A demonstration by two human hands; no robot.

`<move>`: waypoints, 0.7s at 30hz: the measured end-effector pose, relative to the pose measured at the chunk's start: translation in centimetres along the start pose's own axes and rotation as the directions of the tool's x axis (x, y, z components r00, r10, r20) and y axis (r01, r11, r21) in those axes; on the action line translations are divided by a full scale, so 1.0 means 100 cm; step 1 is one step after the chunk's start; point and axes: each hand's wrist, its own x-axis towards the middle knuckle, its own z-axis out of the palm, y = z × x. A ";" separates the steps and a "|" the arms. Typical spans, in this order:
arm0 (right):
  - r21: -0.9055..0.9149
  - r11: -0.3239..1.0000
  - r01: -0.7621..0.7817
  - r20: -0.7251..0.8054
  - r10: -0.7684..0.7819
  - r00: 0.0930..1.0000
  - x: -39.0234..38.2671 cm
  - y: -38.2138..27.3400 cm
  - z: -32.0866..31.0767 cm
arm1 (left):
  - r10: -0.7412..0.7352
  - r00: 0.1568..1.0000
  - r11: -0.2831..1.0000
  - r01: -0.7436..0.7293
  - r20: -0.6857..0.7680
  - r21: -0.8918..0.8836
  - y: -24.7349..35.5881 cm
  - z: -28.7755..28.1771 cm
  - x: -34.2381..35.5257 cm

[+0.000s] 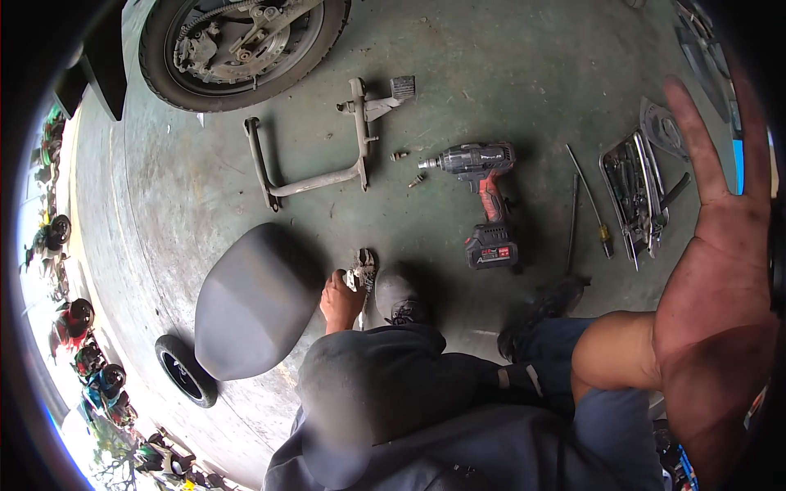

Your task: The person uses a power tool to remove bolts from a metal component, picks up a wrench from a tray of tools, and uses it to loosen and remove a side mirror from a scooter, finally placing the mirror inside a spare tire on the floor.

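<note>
"What lies around the left hand (pixel 341 303)?"
"Largest first: a motorcycle wheel (pixel 244 55) far ahead and to its left, then a grey motorcycle seat (pixel 258 299) just left of it, then a centre stand (pixel 315 182) ahead of it. A cordless impact wrench (pixel 490 196) lies ahead and to its right."
"And the right hand (pixel 712 245)?"
"Raised well off to the right, close to the camera, fingers spread, nothing seen in it."
"Where's the grimy metal part (pixel 364 266)?"
"In the left hand's fingers, which look clamped on it, right beside a dark shoe (pixel 399 293). Its exact kind I can't tell."
"What could go wrong?"
"Grime could make it slip onto that shoe. The two small bolts (pixel 417 180) ahead of the hand could scatter if a foot shifts forward."
</note>
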 end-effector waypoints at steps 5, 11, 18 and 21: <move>-0.017 0.998 0.064 0.041 -0.064 0.997 0.005 -0.002 -0.004 | -0.064 0.985 0.996 0.074 -0.159 0.053 -0.028 0.051 -0.033; -0.128 0.981 0.148 0.026 -0.146 0.989 0.001 -0.039 -0.025 | -0.001 0.989 1.000 0.004 -0.146 0.021 -0.008 0.036 -0.005; -0.360 0.910 0.207 -0.059 -0.244 0.968 0.001 -0.080 -0.051 | 0.130 0.988 0.987 -0.121 -0.080 0.106 0.033 0.002 0.057; -0.444 0.890 0.107 -0.127 -0.181 0.975 0.001 -0.073 -0.061 | 0.268 0.960 0.959 -0.257 -0.085 0.121 0.034 -0.004 0.068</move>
